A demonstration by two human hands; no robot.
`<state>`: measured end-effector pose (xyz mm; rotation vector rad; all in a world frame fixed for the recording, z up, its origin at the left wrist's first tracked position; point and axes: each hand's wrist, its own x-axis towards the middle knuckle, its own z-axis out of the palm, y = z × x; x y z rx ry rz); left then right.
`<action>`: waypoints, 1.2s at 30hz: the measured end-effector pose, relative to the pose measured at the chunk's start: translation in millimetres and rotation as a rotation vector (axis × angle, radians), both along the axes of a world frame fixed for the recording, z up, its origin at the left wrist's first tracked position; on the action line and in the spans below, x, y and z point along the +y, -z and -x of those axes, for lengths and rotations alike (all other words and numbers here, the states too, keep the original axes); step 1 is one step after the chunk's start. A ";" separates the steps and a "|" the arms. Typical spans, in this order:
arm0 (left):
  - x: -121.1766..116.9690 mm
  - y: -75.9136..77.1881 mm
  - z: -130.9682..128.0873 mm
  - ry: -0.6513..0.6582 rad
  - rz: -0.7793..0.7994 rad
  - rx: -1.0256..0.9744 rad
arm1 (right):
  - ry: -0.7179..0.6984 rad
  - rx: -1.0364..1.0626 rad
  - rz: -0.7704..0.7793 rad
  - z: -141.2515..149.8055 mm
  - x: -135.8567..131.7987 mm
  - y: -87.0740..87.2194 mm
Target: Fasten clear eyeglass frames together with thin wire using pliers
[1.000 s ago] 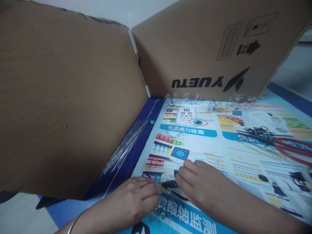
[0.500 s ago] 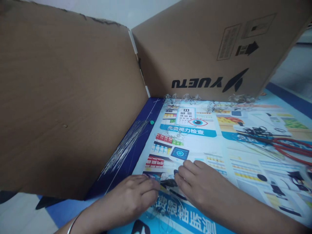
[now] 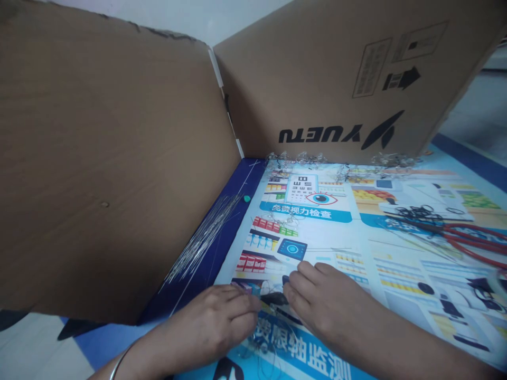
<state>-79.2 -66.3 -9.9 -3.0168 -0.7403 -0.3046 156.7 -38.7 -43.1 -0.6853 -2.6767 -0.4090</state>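
- Head view: A person's left hand [image 3: 217, 319] and right hand [image 3: 317, 295] face each other low over a printed sheet [image 3: 325, 235], fingers of both curled in; whether either pinches anything cannot be told, the fingertips being hidden or blurred.
- Such fine work seems to call for a light fingertip pinch, wrists braced on the sheet and gentle, even tension, lest the thin loops [image 3: 263, 346] snag.
- The loops lie just beside the left hand's fingers, on the near side of the gap between the hands.
- Wires [image 3: 203, 237] lie beyond the left hand; red handles [image 3: 475, 240], well apart, beyond the right.
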 end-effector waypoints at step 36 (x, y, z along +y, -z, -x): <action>2.1 0.3 1.7 -0.035 0.041 0.005 | 0.002 -0.025 -0.010 -4.0 -0.3 -0.9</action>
